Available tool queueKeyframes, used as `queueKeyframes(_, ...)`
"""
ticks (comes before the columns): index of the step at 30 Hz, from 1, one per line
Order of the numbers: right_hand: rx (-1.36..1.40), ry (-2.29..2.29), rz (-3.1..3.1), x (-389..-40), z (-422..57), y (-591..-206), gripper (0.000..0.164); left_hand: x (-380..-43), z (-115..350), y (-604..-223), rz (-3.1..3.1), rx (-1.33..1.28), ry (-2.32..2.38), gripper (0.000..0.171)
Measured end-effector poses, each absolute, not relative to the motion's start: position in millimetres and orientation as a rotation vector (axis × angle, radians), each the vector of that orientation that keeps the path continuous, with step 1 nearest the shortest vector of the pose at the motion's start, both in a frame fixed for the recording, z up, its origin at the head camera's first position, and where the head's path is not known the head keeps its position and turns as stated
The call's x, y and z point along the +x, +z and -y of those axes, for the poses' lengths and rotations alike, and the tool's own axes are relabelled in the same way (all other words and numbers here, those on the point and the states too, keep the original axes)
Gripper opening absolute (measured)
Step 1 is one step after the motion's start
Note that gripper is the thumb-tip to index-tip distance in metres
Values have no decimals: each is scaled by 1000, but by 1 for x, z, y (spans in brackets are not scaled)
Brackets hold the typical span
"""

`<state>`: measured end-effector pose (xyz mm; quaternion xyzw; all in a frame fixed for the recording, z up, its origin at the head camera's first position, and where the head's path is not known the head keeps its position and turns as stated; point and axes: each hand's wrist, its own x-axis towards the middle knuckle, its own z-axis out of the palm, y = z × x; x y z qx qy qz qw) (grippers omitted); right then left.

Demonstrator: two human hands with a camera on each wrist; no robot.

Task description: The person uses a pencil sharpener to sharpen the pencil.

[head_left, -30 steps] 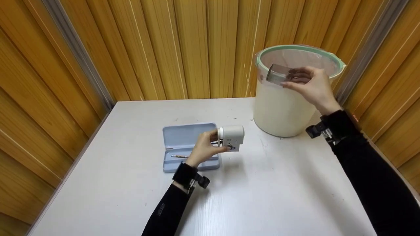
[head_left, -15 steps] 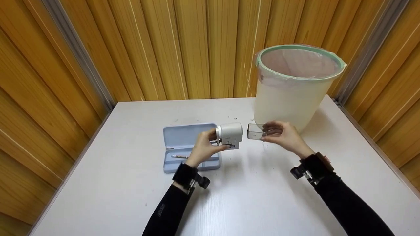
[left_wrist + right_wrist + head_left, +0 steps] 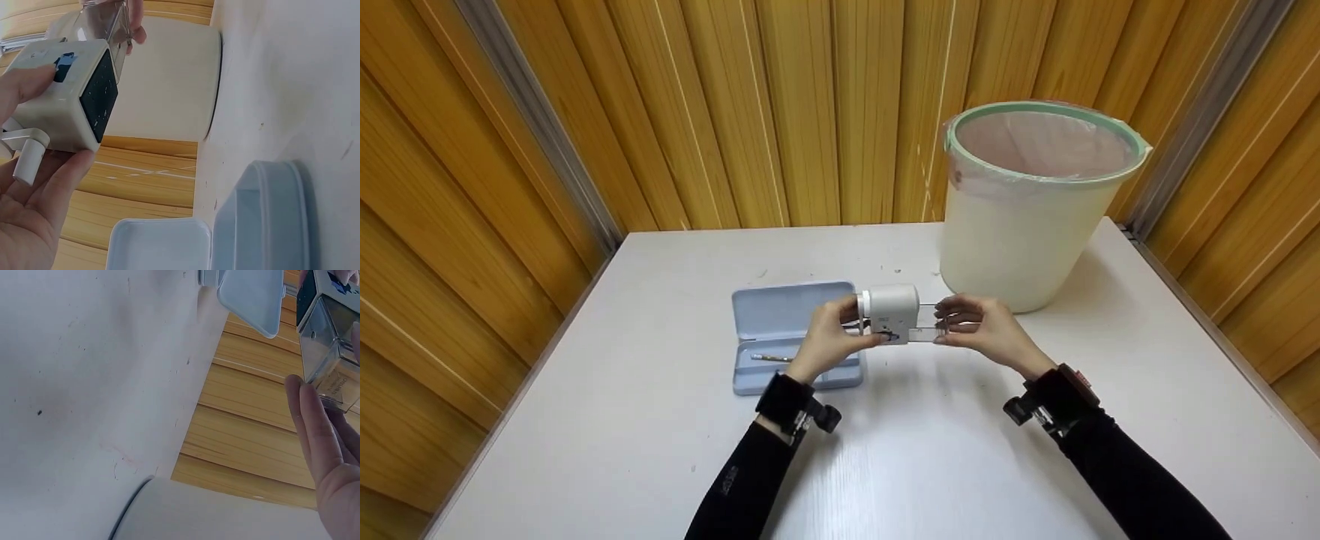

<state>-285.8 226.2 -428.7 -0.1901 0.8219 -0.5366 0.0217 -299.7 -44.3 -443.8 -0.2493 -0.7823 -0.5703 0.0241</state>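
A white hand-crank pencil sharpener [image 3: 893, 301] is held above the table in my left hand [image 3: 826, 343], thumb on its printed face. Its crank handle [image 3: 29, 162] shows in the left wrist view, pointing toward the palm. My right hand [image 3: 994, 330] grips the clear shavings drawer [image 3: 922, 335] by its outer end. In the right wrist view the drawer [image 3: 332, 354] sits partly inside the sharpener's opening. Below and behind the left hand lies an open light-blue pencil case [image 3: 765, 311], with a pencil [image 3: 769, 358] in its tray.
A tall cream bin [image 3: 1012, 240] with a green rim and a plastic liner stands at the back right of the white table [image 3: 607, 420]. Small dark specks dot the tabletop. Wood-patterned panels [image 3: 802, 112] enclose the back and sides.
My right hand has come down and left from the bin's mouth with the drawer, which now enters the sharpener. The left hand has stayed nearly still, holding the sharpener.
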Motion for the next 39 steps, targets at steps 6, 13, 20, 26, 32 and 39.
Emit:
queueKeyframes(6,-588,-1696,-2469,-285,-217,-428,56,-297,42,-442,2432,-820,-1766,52)
queueKeyframes(13,-552,-1732,-2447,-284,-209,-429,58,-296,42,-440,2418,-848,-1760,50)
queueKeyframes(20,-559,-1750,-2475,-283,-206,-432,57,-295,39,-440,2432,-879,-1701,50)
queueKeyframes(26,-578,-1756,-2484,-282,-200,-432,54,-292,36,-438,2432,-881,-1689,50)
queueKeyframes(32,-588,-1752,-2478,-282,-197,-433,55,-293,35,-441,2451,-879,-1699,53)
queueKeyframes(39,-662,-1589,-2635,-278,-197,-428,70,-294,34,-445,2420,-887,-1728,51)
